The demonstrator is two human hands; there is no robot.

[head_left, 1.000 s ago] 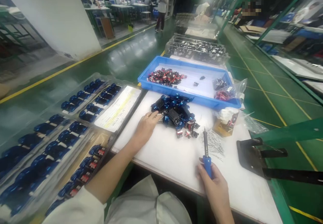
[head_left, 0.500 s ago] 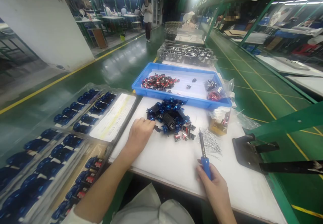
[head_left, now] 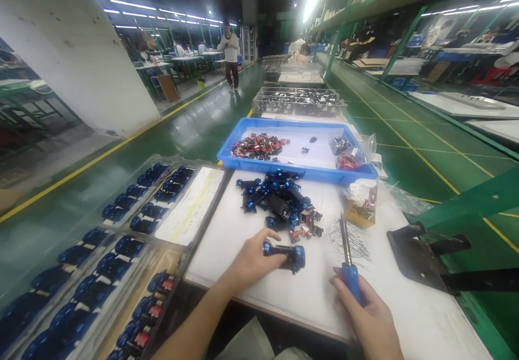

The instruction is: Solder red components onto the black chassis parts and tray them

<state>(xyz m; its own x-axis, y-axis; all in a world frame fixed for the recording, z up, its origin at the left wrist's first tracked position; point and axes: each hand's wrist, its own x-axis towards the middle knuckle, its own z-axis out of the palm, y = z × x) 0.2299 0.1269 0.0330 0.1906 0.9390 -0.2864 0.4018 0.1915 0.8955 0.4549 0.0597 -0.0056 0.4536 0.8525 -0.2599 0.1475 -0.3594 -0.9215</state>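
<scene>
My left hand (head_left: 253,260) grips a blue and black toy-car chassis (head_left: 288,254) just above the white table (head_left: 259,300), near its front edge. My right hand (head_left: 367,317) is closed round the blue handle of a screwdriver (head_left: 348,262), whose dark shaft points away from me. A pile of the same blue and black parts (head_left: 275,195) lies further back on the table. Small red and black pieces (head_left: 306,225) lie at the pile's near edge, and a heap of thin metal pins (head_left: 354,238) lies beside the screwdriver shaft.
A blue tray (head_left: 243,160) with red parts stands behind the pile. Clear blister trays of blue car bodies (head_left: 121,214) run along my left. A black press tool (head_left: 425,257) sits at the right, a small bag (head_left: 360,198) beyond the pins. A person stands far down the aisle.
My left hand has taken a chassis from the pile and drawn it toward me. My right hand with the screwdriver has stayed in place. The camera has tilted up a little.
</scene>
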